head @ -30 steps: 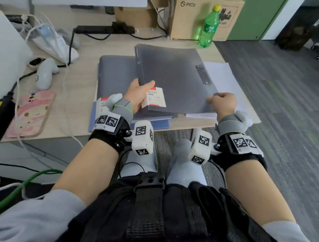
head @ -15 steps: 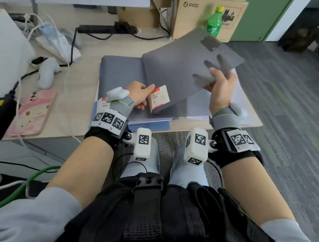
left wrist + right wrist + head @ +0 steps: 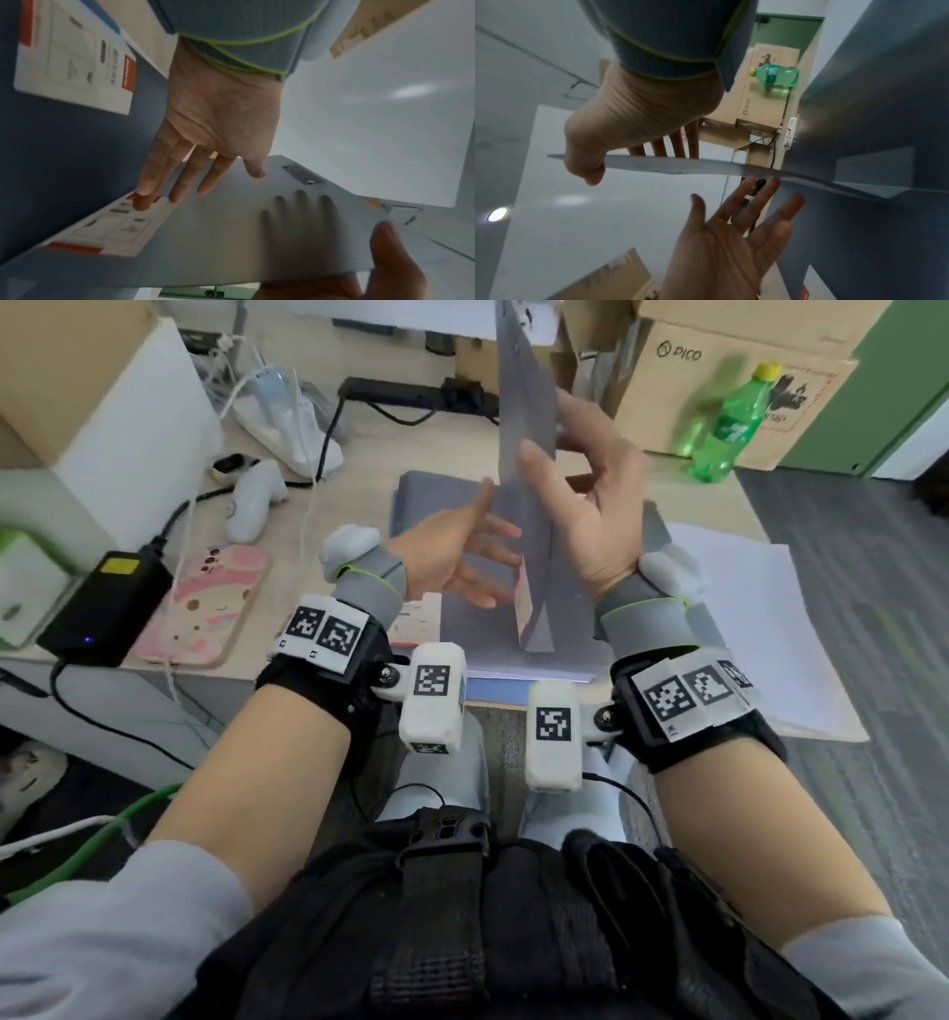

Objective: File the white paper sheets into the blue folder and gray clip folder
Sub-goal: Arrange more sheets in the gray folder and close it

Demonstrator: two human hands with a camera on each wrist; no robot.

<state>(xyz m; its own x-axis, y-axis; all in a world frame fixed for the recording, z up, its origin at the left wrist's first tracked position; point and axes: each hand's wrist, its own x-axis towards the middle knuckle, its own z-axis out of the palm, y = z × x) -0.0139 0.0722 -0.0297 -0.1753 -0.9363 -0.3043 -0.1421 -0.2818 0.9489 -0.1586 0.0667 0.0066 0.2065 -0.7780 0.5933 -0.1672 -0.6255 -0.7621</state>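
Opening step in hand, judged from the raised cover; gray clip folder (image 3: 524, 469) standing nearly upright above the near middle of the counter (image 3: 359, 469); right hand (image 3: 590, 505) pinching its cover, thumb on one face and fingers behind; left hand (image 3: 457, 557) spread, fingertips touching the cover; white paper sheets (image 3: 744, 608) lying to the right; next, probably laying the cover flat to the left, then reaching for a sheet.

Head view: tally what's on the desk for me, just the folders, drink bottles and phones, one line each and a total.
Folders: 2, the gray plastic clip folder with its cover raised, and the blue plastic folder lying flat
Green plastic bottle: 1
Phone in a pink cartoon case: 1
Total: 4
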